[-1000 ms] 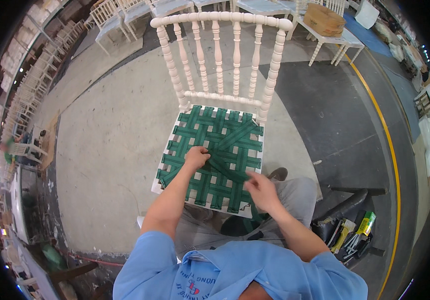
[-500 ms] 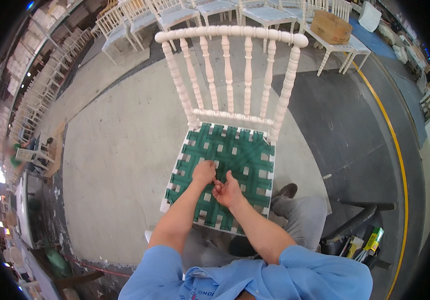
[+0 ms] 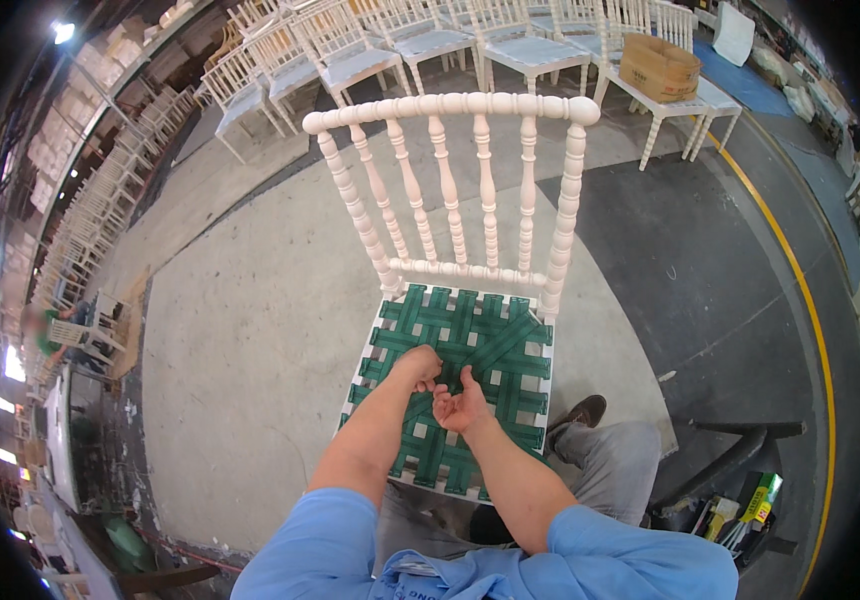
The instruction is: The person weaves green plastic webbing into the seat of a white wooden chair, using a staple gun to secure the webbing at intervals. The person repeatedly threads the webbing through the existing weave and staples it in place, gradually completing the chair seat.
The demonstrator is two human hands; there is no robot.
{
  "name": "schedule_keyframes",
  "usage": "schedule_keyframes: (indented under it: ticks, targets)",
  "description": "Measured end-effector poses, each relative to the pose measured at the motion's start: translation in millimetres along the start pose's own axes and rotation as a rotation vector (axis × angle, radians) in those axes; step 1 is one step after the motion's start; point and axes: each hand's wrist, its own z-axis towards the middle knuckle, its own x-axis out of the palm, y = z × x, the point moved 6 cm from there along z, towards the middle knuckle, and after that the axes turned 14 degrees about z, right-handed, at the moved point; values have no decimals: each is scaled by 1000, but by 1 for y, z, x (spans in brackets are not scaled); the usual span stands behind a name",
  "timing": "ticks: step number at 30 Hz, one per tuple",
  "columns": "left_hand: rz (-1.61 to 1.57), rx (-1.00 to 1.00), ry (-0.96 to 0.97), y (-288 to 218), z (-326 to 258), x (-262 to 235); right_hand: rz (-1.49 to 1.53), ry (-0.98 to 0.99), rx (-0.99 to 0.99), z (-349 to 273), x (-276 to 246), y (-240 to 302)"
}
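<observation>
A pale wooden chair [image 3: 450, 104] with a turned-spindle back stands in front of me, its seat woven from green webbing straps [image 3: 433, 455]. One green diagonal strap [image 3: 500, 345] crosses the weave from the back right corner toward my hands. Over the middle of the seat, my left hand [image 3: 418, 366] is closed, knuckles up, its fingers pointing down at the webbing. Just right of it, my right hand [image 3: 462, 406] is turned palm up with curled fingers and a raised thumb. The fingertips of both hands nearly meet; whatever lies between them is hidden.
Rows of similar white chairs [image 3: 430, 42] line the back, one bearing a cardboard box [image 3: 658, 68]. More chairs run along the left, where a person [image 3: 55, 335] sits. At lower right, a dark holder [image 3: 680, 505] contains tools and a green-yellow box [image 3: 758, 498].
The view has tilted, so the chair appears lower. The diagonal strap shows more plainly between the back right corner and my hands. Both hands remain close together over the seat.
</observation>
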Motion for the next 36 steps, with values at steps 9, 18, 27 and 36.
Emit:
schedule_keyframes:
  ticks: [9,18,27,36]
  targets:
    - [0,-54,-41,13,3,8,97,-17,-113,2,3,-12]
    - [218,70,-152,-19,3,-5,68,25,-231,-9,19,-5]
    - [-95,13,-925,51,-44,-77,-1570,-3,-339,-163,-29,-41]
    - [-776,633,-374,60,-125,-96,-1936,46,-1137,-199,48,0]
